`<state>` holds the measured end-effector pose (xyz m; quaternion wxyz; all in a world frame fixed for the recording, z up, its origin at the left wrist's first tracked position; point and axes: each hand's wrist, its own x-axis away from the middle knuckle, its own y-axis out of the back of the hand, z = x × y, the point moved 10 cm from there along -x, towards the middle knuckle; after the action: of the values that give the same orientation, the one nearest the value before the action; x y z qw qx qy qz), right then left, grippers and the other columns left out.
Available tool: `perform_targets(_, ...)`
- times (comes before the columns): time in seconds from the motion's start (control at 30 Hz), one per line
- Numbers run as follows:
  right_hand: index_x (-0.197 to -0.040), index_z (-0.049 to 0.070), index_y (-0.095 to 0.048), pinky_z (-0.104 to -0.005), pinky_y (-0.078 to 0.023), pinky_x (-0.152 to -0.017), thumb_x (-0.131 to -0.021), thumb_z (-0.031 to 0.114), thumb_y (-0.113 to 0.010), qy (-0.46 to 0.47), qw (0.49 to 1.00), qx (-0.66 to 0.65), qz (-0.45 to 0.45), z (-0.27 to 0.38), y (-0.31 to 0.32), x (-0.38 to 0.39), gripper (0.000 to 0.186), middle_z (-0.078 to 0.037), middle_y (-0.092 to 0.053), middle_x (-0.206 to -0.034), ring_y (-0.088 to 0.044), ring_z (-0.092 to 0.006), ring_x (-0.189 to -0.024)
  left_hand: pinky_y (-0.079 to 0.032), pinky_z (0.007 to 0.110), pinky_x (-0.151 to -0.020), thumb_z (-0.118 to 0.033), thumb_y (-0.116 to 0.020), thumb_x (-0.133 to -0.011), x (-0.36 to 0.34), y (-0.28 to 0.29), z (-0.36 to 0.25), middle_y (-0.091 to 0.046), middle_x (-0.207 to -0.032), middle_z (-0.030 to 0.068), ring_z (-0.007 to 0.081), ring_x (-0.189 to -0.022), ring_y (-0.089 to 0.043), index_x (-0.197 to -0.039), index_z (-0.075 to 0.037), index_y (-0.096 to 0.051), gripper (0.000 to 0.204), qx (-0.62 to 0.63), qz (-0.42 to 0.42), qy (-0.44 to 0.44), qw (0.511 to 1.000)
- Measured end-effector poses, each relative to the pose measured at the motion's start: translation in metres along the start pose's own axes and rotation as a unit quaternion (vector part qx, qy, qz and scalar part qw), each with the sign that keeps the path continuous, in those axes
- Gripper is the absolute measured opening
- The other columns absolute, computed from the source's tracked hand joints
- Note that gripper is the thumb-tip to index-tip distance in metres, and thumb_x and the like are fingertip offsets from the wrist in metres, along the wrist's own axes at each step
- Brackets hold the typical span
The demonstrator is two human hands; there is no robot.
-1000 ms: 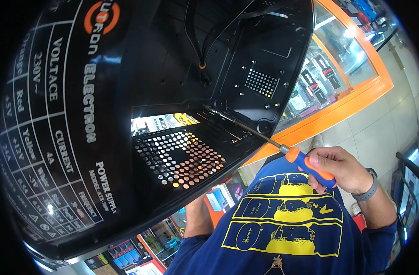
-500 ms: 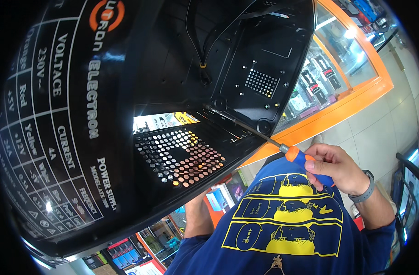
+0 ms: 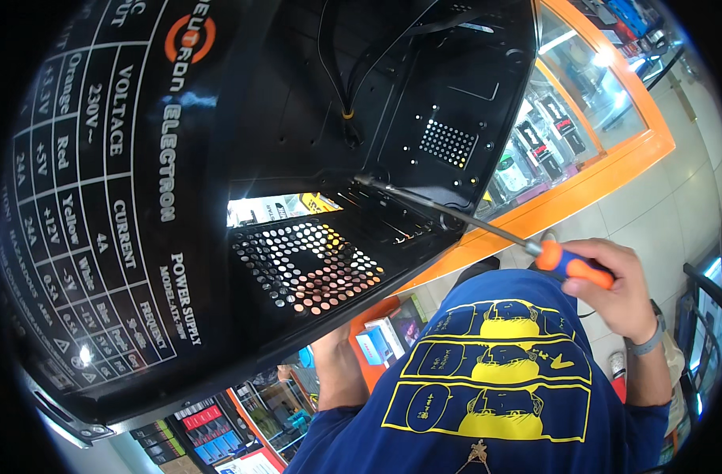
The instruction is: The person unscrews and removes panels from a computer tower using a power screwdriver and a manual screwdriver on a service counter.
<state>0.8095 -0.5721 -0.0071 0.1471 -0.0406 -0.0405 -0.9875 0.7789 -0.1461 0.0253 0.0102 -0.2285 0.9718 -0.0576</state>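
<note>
My right hand (image 3: 610, 284) is closed round the blue and orange handle of a long screwdriver (image 3: 487, 227). The shaft slants left into an open black computer case (image 3: 297, 103), and its tip is near the row of slots at the inner corner. My left hand (image 3: 333, 340) is behind the case's perforated panel (image 3: 258, 268). Its fingers are mostly hidden, though skin tones show through the round vent holes. A black power supply (image 3: 151, 253) with a white printed label fills the left side. Inside the case, a bundle of black cables (image 3: 347, 114) is tied with a yellowish band.
An orange-framed glass display counter (image 3: 574, 178) holding packaged goods stands behind the case at the right. Shelves with boxed items (image 3: 203, 434) are at the lower left. Pale floor tiles (image 3: 677, 189) and a dark metal frame (image 3: 701, 288) lie to the right.
My right hand has moved right and slightly down with the screwdriver, and the handle is tilted differently. The case and power supply have shifted slightly in view.
</note>
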Motion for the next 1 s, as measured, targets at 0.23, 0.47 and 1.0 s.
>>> perform_targets(0.23, -0.097, 0.001, -0.073, -0.0319, -0.044, -0.06, -0.065, 0.022, -0.086, 0.094, 0.995, 0.034, 0.022, -0.009, 0.053, 0.037, 0.041, -0.009, -0.065, -0.074, -0.06, -0.0219, -0.064, -0.055, 0.025, -0.067, -0.012, -0.073, -0.091, 0.013, -0.056, -0.028, -0.069, -0.097, 0.0063, 0.0168, -0.079, -0.067, -0.11, -0.007, -0.064, 0.021, 0.118, 0.094, -0.01, 0.989)
perform_targets(0.47, -0.097, 0.002, -0.075, -0.0316, -0.045, -0.059, -0.064, 0.023, -0.09, 0.169, 0.984, -0.004, 0.052, -0.003, 0.05, 0.053, 0.042, -0.009, -0.068, -0.076, -0.061, -0.0215, -0.065, -0.064, 0.032, -0.074, -0.016, -0.074, -0.09, 0.032, -0.105, -0.053, -0.071, -0.093, 0.0111, 0.0227, -0.084, -0.073, -0.101, -0.005, -0.067, 0.017, 0.183, 0.22, -0.032, 0.958)
perform_targets(1.0, -0.103, 0.006, -0.076, -0.0318, -0.044, -0.059, -0.069, 0.022, -0.087, 0.214, 0.969, 0.122, 0.003, 0.025, 0.031, 0.049, 0.039, -0.006, -0.066, -0.081, -0.058, -0.021, -0.067, -0.063, 0.034, -0.071, -0.013, -0.074, -0.091, 0.055, -0.102, -0.08, -0.067, -0.093, 0.0176, 0.0227, -0.084, -0.071, -0.099, 0.0, -0.06, 0.02, 0.019, 0.2, -0.102, 0.974)
